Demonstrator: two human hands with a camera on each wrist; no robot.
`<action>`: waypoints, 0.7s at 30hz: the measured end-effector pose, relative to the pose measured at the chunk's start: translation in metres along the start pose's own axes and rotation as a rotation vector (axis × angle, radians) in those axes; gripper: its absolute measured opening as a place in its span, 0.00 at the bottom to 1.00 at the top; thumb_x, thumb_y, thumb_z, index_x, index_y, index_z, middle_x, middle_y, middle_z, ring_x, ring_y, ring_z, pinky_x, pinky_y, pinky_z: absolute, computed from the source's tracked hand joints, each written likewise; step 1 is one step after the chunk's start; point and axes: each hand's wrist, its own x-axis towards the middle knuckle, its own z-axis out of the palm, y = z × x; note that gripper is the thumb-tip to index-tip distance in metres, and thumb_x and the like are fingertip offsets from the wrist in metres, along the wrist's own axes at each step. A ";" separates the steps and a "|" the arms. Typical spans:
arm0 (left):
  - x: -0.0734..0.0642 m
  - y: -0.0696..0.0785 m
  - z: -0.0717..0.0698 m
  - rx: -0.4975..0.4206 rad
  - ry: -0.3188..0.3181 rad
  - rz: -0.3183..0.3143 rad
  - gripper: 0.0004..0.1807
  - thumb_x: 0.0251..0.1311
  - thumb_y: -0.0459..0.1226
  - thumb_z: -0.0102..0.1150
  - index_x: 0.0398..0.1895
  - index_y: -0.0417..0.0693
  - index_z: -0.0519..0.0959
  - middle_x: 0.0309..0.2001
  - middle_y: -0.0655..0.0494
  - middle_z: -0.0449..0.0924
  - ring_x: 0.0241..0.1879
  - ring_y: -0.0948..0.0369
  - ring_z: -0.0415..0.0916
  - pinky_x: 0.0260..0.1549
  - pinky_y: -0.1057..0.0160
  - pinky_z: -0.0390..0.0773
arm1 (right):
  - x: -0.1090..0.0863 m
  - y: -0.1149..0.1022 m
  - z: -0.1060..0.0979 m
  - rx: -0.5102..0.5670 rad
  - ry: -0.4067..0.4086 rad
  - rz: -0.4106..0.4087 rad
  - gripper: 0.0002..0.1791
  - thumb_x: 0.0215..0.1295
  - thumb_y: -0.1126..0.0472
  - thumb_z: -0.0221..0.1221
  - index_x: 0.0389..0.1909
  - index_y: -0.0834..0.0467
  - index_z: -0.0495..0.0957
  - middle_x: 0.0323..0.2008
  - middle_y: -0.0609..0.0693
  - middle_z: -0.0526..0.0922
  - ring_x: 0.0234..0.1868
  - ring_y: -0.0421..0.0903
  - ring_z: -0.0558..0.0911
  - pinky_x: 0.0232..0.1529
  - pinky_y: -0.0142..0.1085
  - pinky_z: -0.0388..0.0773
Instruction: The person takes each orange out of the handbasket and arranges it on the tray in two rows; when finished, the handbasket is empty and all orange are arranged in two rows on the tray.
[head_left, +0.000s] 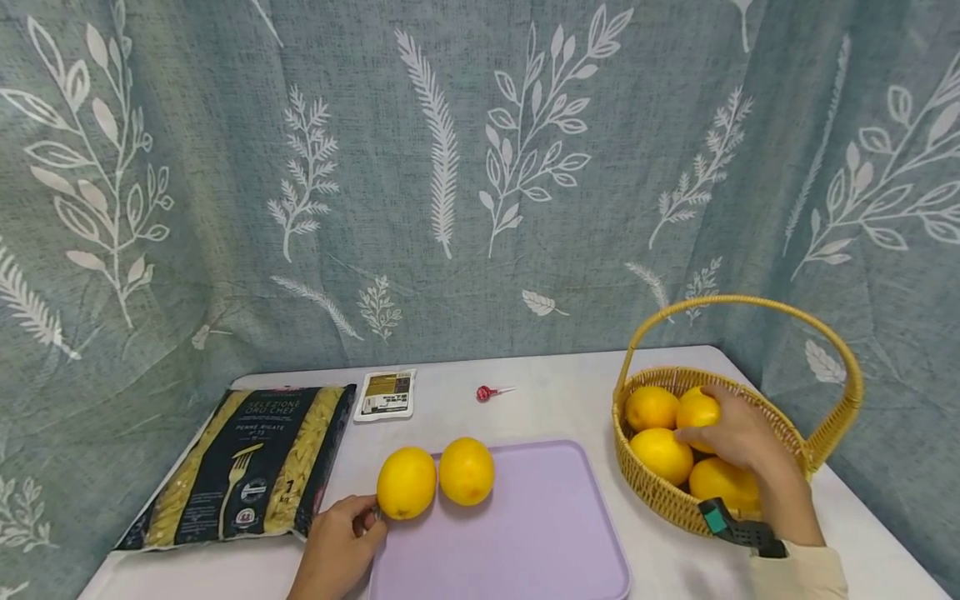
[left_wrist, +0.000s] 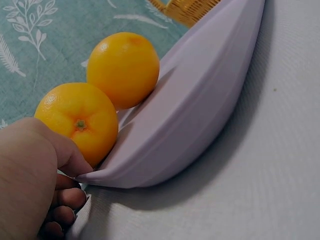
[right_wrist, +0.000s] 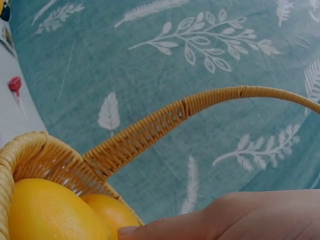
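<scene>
My left hand pinches the left rim of a lilac tray; in the left wrist view the thumb lies over the rim and the other fingers curl below. Two oranges sit on the tray: one orange right beside that hand, the other orange to its right. At the right, my right hand reaches into a wicker basket and grips an orange between thumb and fingers. Several more oranges lie around it in the basket. The right wrist view hides most of the fingers.
A black bag of penne pasta lies at the left. Behind the tray are a small flat packet and a red lollipop. The basket's tall handle arches over the right hand. A patterned curtain hangs behind the table.
</scene>
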 end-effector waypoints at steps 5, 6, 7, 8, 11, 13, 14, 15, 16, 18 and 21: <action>-0.001 0.000 0.000 -0.005 -0.003 -0.007 0.16 0.54 0.32 0.63 0.46 0.34 0.84 0.28 0.57 0.74 0.32 0.60 0.68 0.31 0.63 0.69 | -0.002 0.001 0.001 0.041 0.018 0.025 0.54 0.59 0.48 0.68 0.75 0.72 0.52 0.63 0.76 0.65 0.51 0.68 0.75 0.45 0.55 0.76; -0.002 0.000 0.000 -0.006 -0.003 -0.010 0.16 0.54 0.33 0.63 0.46 0.34 0.84 0.28 0.57 0.74 0.32 0.60 0.68 0.31 0.63 0.69 | -0.002 0.001 0.001 0.042 0.024 0.031 0.54 0.58 0.48 0.68 0.75 0.71 0.52 0.63 0.76 0.65 0.51 0.67 0.75 0.44 0.55 0.76; -0.002 0.000 0.000 -0.007 -0.004 -0.013 0.16 0.54 0.33 0.63 0.46 0.34 0.84 0.28 0.57 0.74 0.32 0.60 0.68 0.31 0.63 0.69 | -0.003 0.000 0.001 0.038 0.031 0.034 0.54 0.58 0.47 0.69 0.75 0.71 0.53 0.63 0.76 0.66 0.50 0.67 0.75 0.43 0.54 0.76; -0.002 0.000 -0.001 -0.008 -0.005 -0.013 0.16 0.54 0.32 0.63 0.46 0.34 0.84 0.28 0.57 0.74 0.32 0.60 0.68 0.31 0.63 0.69 | -0.003 -0.001 0.001 0.031 0.038 0.035 0.53 0.57 0.47 0.69 0.75 0.71 0.54 0.62 0.75 0.66 0.50 0.66 0.75 0.42 0.53 0.76; -0.002 0.000 -0.001 -0.004 -0.005 -0.013 0.14 0.54 0.33 0.64 0.44 0.35 0.84 0.28 0.58 0.73 0.32 0.60 0.68 0.31 0.63 0.69 | -0.004 -0.003 0.000 0.021 0.050 0.037 0.53 0.56 0.47 0.69 0.74 0.70 0.55 0.61 0.75 0.67 0.49 0.66 0.75 0.42 0.53 0.76; -0.002 0.000 -0.001 -0.001 -0.004 -0.011 0.13 0.54 0.33 0.64 0.43 0.36 0.84 0.28 0.58 0.73 0.32 0.60 0.68 0.31 0.62 0.68 | -0.005 -0.005 -0.001 0.016 0.065 0.030 0.53 0.56 0.47 0.70 0.75 0.69 0.56 0.62 0.75 0.67 0.50 0.66 0.75 0.42 0.54 0.75; -0.002 0.000 -0.001 0.000 -0.003 -0.010 0.13 0.54 0.33 0.64 0.43 0.36 0.84 0.28 0.58 0.73 0.31 0.60 0.68 0.31 0.62 0.68 | -0.006 -0.006 -0.001 0.015 0.072 0.025 0.53 0.56 0.47 0.70 0.75 0.69 0.56 0.62 0.75 0.66 0.50 0.67 0.74 0.43 0.55 0.75; -0.002 0.000 -0.001 0.001 -0.003 -0.008 0.13 0.54 0.33 0.64 0.43 0.36 0.84 0.28 0.58 0.73 0.31 0.60 0.68 0.31 0.62 0.68 | -0.006 -0.007 -0.002 0.021 0.080 0.026 0.53 0.55 0.48 0.70 0.75 0.68 0.55 0.62 0.75 0.66 0.50 0.67 0.74 0.43 0.55 0.75; -0.002 0.000 -0.001 -0.001 -0.004 -0.009 0.14 0.54 0.33 0.64 0.43 0.36 0.84 0.28 0.58 0.73 0.32 0.60 0.68 0.31 0.63 0.68 | -0.007 -0.008 -0.002 0.027 0.088 0.026 0.53 0.55 0.48 0.70 0.75 0.68 0.55 0.62 0.75 0.66 0.50 0.67 0.74 0.43 0.55 0.75; -0.001 0.000 0.000 -0.006 -0.007 -0.007 0.15 0.55 0.33 0.63 0.44 0.35 0.84 0.28 0.58 0.74 0.32 0.60 0.68 0.31 0.63 0.68 | -0.009 -0.010 -0.003 0.033 0.111 0.023 0.53 0.55 0.50 0.70 0.76 0.67 0.56 0.61 0.74 0.68 0.49 0.66 0.74 0.41 0.53 0.76; -0.001 -0.001 0.000 -0.009 -0.009 -0.006 0.15 0.55 0.33 0.63 0.45 0.34 0.84 0.29 0.57 0.74 0.32 0.60 0.68 0.30 0.63 0.68 | -0.011 -0.013 -0.003 0.051 0.147 0.003 0.51 0.55 0.52 0.70 0.75 0.65 0.57 0.58 0.72 0.71 0.46 0.64 0.75 0.36 0.49 0.76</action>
